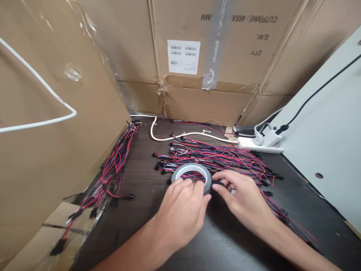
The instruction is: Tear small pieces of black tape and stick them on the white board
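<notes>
My left hand [184,203] is closed around the lower rim of a roll of dark tape [208,174] with a pale inner core. Just right of the roll, my right hand [239,192] pinches a dark strip [217,183] between thumb and forefinger; it looks like the tape's loose end. Red, blue and black wire harnesses [208,154] with black connectors lie in rows behind the roll, partly hidden by both hands. More of these wires [278,209] stretch out beyond my right forearm.
A second wire bundle [117,154] lies along the cardboard at left. A white power strip [261,145] with plugs sits at right, its white cable [194,134] crossing behind the harnesses. A large carton [183,98] closes off the back, and a white panel [324,124] the right.
</notes>
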The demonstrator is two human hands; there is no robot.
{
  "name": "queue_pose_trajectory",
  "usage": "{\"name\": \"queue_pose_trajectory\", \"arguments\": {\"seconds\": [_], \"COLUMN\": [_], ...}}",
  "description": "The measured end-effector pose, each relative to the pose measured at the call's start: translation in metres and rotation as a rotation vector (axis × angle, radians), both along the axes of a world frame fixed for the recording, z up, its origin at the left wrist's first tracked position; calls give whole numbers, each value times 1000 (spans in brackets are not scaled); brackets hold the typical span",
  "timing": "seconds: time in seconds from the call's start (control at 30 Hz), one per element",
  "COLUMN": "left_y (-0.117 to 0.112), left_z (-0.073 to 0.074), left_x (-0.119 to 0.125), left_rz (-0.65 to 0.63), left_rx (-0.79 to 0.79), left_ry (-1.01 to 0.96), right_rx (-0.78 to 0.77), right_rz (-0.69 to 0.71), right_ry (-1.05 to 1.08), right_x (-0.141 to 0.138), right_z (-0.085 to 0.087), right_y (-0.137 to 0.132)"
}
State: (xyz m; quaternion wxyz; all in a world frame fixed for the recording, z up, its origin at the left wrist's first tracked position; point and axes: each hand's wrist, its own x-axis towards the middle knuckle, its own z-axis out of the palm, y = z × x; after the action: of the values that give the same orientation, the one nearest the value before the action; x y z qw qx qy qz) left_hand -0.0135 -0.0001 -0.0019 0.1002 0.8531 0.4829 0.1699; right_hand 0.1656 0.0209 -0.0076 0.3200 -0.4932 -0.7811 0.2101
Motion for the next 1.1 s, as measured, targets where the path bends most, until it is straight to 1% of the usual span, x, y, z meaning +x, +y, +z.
{"name": "queue_pose_trajectory", "arguments": {"seconds": [0.07,0.2,0.4,0.5,0.6,0.73,0.8,0.9,0.93,0.97,1.03,1.1], "left_y": [-1,0,7,11,15,16,15,14,14,14,16,17], "left_z": [-1,0,8,11,13,13,11,7,6,6,5,6], "left_x": [1,0,-5,-6,-7,-7,-7,-7,-7,-7,-8,-9], "left_rz": [9,21,59,81,85,87,88,95,102,106,99,64], "left_rx": [8,-136,-275,-306,-298,-224,-186,-123,-106,-95,-84,-82], "left_ry": [25,92,121,123,125,140,133,109,96,77,20,-56], "right_rx": [17,23,215,261,222,113,95,109,141,206,399,580], "right_rz": [15,60,75,87,75,62,84,112,122,144,238,342], "right_ry": [-45,-57,-16,-1,19,60,70,62,43,6,-116,-228], "right_x": [-1,-3,-7,-9,-10,-10,-10,-10,-10,-10,-9,-9], "right_z": [0,4,8,9,10,7,5,4,4,5,9,13], "right_y": [0,-1,-9,-13,-14,-9,-7,-6,-7,-8,-12,-17]}}
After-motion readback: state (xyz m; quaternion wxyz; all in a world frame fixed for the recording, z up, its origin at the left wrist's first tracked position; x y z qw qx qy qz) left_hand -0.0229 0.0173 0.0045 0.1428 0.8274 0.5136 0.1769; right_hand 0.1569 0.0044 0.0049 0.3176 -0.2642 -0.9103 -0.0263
